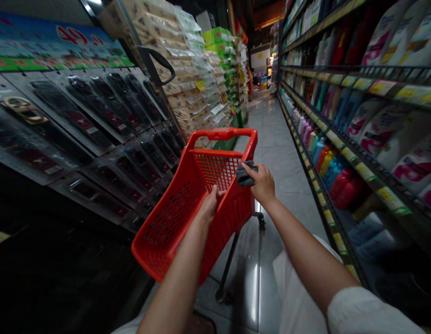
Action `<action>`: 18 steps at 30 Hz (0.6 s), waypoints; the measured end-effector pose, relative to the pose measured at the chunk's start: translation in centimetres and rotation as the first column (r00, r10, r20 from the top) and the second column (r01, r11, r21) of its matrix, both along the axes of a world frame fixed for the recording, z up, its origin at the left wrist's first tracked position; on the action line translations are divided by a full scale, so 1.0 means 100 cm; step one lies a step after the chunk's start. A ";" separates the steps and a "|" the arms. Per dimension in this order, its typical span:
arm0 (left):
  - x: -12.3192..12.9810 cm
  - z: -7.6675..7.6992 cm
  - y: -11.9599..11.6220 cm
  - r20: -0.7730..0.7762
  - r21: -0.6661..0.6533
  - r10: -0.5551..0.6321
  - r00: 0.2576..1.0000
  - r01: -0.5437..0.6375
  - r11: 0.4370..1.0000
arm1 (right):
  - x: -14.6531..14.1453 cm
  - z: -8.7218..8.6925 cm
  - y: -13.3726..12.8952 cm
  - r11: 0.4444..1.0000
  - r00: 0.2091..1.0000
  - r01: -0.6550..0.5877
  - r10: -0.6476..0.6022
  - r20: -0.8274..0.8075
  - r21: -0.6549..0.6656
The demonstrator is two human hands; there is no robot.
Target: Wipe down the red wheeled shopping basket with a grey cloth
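A red plastic shopping cart [232,211] with lattice walls stands tilted in my view. My right hand [263,184] is closed on a dark grey cloth [246,173], which it presses against the cart's upper rim near the handle [220,134]. Just inside the basket, my left hand [212,202] grips the side wall, thumb up; its other fingers are partly hidden behind that wall. No goods show in the visible part of the basket. Below it are a dark metal leg and a caster wheel [220,295].
Shelves of bottles [332,162] line the right side. On the left hang packaged belts [107,102] under a price sign [79,35], with stacked tissue packs [187,69] beyond. A grey tiled aisle [267,125] runs ahead between them.
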State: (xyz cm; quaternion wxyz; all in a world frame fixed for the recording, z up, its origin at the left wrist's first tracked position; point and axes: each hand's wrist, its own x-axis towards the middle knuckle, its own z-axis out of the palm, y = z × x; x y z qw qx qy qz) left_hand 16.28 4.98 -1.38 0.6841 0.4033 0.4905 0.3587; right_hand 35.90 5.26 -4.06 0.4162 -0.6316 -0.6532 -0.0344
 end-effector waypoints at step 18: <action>-0.066 -0.011 -0.060 0.166 -0.060 -0.103 0.981 0.114 0.992 | -0.047 -0.003 -0.045 0.983 0.969 -0.155 0.170 0.179 -0.095</action>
